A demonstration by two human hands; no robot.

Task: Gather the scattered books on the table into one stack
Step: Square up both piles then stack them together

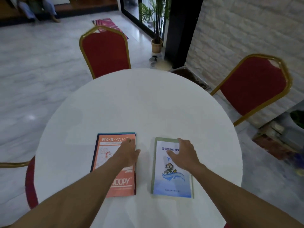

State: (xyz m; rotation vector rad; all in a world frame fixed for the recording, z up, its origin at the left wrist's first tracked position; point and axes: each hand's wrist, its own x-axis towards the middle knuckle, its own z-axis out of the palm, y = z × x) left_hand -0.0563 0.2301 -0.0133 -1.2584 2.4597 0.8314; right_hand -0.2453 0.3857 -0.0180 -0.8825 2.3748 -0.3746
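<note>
Two piles of books lie side by side on the round white table [148, 104]. On the left, an orange Snoopy book [107, 162] tops a pile with dark and teal covers showing at its edges. My left hand [126, 153] lies flat on its upper right part, fingers spread. On the right, a white and blue booklet [171, 183] rests on a green book [153, 162] beneath it. My right hand [184, 153] rests flat on the booklet's upper right, fingers apart. Neither hand grips anything.
A red chair with a gold frame [105, 51] stands at the table's far side, another [253, 86] at the right, and a third chair's edge [29, 178] at the left. A potted plant [157, 43] and a dark pillar stand beyond.
</note>
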